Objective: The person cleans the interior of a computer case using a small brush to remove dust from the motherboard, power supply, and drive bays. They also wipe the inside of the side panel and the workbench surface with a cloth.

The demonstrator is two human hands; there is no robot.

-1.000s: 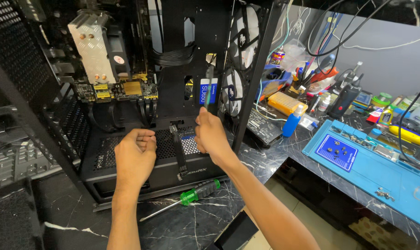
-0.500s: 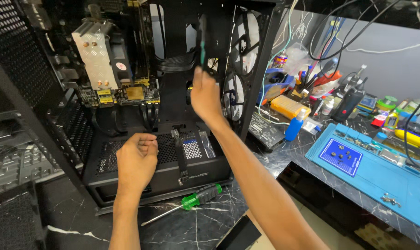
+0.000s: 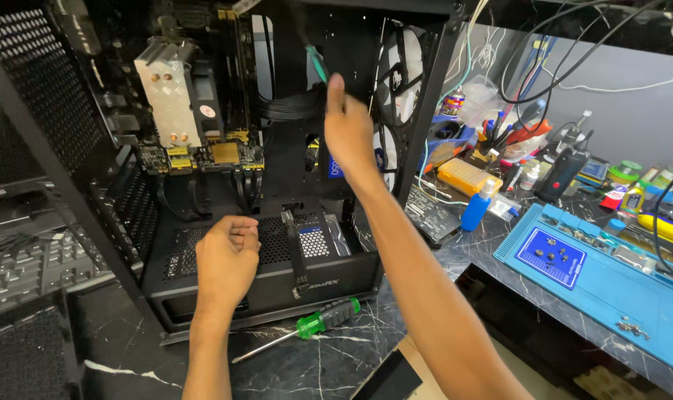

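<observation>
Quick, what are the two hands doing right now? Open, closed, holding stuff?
Left hand: closed in a loose fist over the black computer case; whether it holds anything cannot be told.
Right hand: raised, pinching a green cable.

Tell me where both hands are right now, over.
Right hand raised inside the computer case, pinching a green cable. Left hand curled, resting on the black shroud. Screwdriver lies untouched.

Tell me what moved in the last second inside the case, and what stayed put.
The right hand rose from the shroud at the bottom up to the cable bundle, where it now pinches a thin green piece. The left hand stayed as a loose fist over the shroud. The screwdriver still lies in front of the case, and the cooler is unchanged.
</observation>
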